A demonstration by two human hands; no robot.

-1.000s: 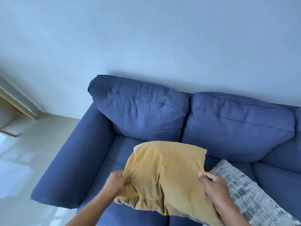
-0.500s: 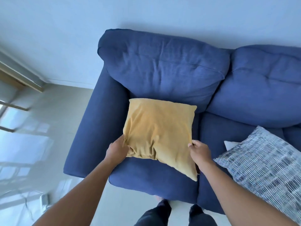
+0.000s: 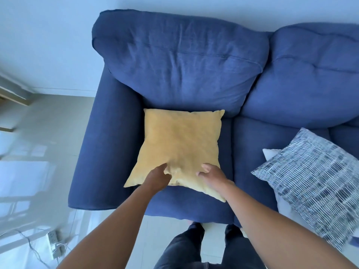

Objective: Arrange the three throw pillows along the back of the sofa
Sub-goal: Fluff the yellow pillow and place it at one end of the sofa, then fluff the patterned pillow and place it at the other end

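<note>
Yellow pillow (image 3: 180,144) — flat on sofa (image 3: 108,152) seat, far edge touching back cushion (image 3: 178,65) — right hand (image 3: 211,175) loose-fingered on it, left hand (image 3: 158,178) fingers unclear

A yellow pillow (image 3: 180,144) is laid on the left seat of the sofa (image 3: 104,152), against the backrest; a striped pillow (image 3: 314,183) is stacked on a white pillow (image 3: 269,153) further right.
</note>
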